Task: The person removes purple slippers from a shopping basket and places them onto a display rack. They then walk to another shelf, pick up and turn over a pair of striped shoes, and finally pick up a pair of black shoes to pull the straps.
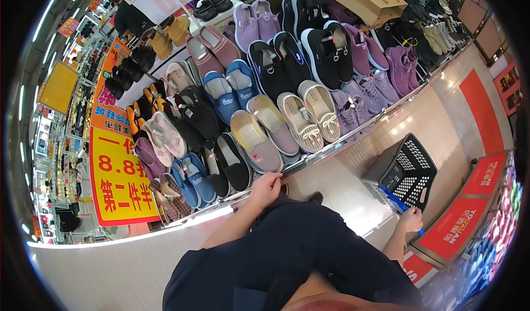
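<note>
My left hand (266, 190) has its fingers curled together at the front rail (326, 155) of the shoe stand, just below a checked slip-on with a tan insole (251, 137). Whatever those fingers may hold is hidden. A black slip-on shoe (234, 162) lies close by on the left. Out to the right, my right hand (411, 220) is closed round the blue handle (395, 199) of a dark grey shopping basket (407, 159). The basket hangs tilted, its perforated wall showing.
Rows of shoes fill the sloped stand, among them blue slippers (226, 98) and purple sneakers (402, 68). A brown paper bag (361, 4) lies on top. A yellow sale sign (124, 176) hangs at left. Red-panelled displays (457, 227) stand at right. Pale tiled floor (436, 109) runs alongside.
</note>
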The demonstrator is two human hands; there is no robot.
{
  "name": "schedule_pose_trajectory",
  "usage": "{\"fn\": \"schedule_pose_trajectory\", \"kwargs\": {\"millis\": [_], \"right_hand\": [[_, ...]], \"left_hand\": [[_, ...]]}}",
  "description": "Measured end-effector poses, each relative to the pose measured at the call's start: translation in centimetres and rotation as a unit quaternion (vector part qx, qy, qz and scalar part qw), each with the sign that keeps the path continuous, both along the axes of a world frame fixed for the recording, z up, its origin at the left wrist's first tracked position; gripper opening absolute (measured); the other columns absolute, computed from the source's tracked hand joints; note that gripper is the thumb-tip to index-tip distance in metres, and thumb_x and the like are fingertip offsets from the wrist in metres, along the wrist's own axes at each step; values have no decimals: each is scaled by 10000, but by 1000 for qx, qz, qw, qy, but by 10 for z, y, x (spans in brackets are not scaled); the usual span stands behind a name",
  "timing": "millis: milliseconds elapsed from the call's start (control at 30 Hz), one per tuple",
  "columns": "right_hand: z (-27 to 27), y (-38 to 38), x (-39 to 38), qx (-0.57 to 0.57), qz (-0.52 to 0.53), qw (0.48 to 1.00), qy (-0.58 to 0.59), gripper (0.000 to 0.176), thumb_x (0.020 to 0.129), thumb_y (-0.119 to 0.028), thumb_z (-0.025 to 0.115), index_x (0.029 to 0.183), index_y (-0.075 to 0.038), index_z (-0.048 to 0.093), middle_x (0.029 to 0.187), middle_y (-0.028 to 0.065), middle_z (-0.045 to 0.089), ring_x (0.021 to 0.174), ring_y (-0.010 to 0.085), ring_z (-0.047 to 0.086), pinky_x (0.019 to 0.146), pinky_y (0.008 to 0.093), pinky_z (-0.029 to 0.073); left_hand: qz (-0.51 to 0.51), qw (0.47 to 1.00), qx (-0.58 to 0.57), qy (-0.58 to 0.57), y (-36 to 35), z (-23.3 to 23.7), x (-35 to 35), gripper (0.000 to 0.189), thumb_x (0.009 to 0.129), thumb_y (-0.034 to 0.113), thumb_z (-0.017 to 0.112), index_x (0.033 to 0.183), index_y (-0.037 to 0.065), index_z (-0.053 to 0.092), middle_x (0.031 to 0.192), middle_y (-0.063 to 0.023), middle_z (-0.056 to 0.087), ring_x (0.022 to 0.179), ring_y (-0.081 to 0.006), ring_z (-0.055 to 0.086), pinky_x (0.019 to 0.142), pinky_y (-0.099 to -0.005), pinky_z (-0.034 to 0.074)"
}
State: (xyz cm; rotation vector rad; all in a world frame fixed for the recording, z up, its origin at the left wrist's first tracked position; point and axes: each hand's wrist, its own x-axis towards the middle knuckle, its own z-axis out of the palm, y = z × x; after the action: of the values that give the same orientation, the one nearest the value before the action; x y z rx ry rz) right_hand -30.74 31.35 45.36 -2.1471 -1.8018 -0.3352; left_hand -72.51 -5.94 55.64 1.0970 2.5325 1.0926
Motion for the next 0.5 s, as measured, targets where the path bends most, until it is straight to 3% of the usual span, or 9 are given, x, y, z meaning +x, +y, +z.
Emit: {"fn": "schedule_pose_trajectory", "kwargs": {"millis": [200, 300, 400, 500], "right_hand": [[-4, 10, -2, 13, -1, 1000, 0, 243, 812, -269, 557, 864, -151, 763, 891, 57, 735, 842, 319, 633, 910, 434, 433], [-4, 15, -3, 31, 8, 999, 3, 243, 809, -263, 551, 857, -147, 760, 876, 60, 729, 839, 323, 628, 907, 434, 430], [6, 16, -6, 34, 15, 999, 5, 237, 803, -257, 551, 841, -142, 754, 857, 64, 722, 833, 328, 625, 909, 436, 428], [3, 20, -1, 49, 22, 999, -4, 223, 795, -254, 558, 813, -138, 747, 832, 65, 715, 810, 333, 623, 889, 443, 435]], "left_hand": [[36, 998, 10, 41, -9, -12, -11, 167, 872, 107, 617, 979, 21, 711, 900, -173, 703, 804, -351, 680, 730, -394, 551], [67, 995, -8, -74, -12, -32, -2, 176, 866, 131, 623, 983, 44, 720, 918, -166, 713, 818, -332, 691, 756, -401, 555], [24, 995, -61, -78, -17, -44, 7, 211, 878, 176, 622, 1022, 59, 722, 929, -165, 714, 818, -324, 694, 761, -405, 554], [-16, 960, -144, -241, -23, -52, 17, 239, 887, 217, 622, 1042, 65, 721, 960, -165, 712, 850, -333, 692, 772, -410, 551]]}}
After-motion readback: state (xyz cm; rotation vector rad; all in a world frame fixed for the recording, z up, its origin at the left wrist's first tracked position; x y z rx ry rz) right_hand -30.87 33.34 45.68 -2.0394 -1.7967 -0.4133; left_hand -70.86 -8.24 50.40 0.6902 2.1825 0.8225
